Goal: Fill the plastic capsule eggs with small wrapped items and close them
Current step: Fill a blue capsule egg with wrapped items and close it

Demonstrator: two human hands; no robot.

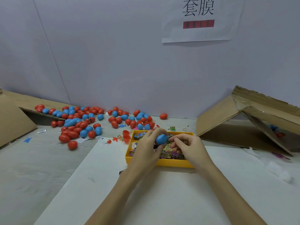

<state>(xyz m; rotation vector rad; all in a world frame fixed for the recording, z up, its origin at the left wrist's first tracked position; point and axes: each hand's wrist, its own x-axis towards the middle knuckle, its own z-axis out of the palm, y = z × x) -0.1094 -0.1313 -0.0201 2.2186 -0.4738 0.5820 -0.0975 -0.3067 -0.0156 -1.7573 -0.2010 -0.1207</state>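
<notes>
My left hand (148, 146) grips a blue capsule egg (161, 139) above the yellow tray (172, 164), which holds several small wrapped items (168, 154). Close against the egg's right side, my right hand (186, 146) has its fingers pinched together; a small wrapped item seems to sit at their tips, but I cannot make it out. Whether the egg is open on that side is hidden by the fingers. Two open red egg halves (126, 135) stand just left of the tray.
Many red and blue eggs (78, 122) lie scattered across the back left of the table. A tipped cardboard box (14, 120) lies at the far left and another (253, 125) at the right. A white sheet (162, 192) covers the table under my arms.
</notes>
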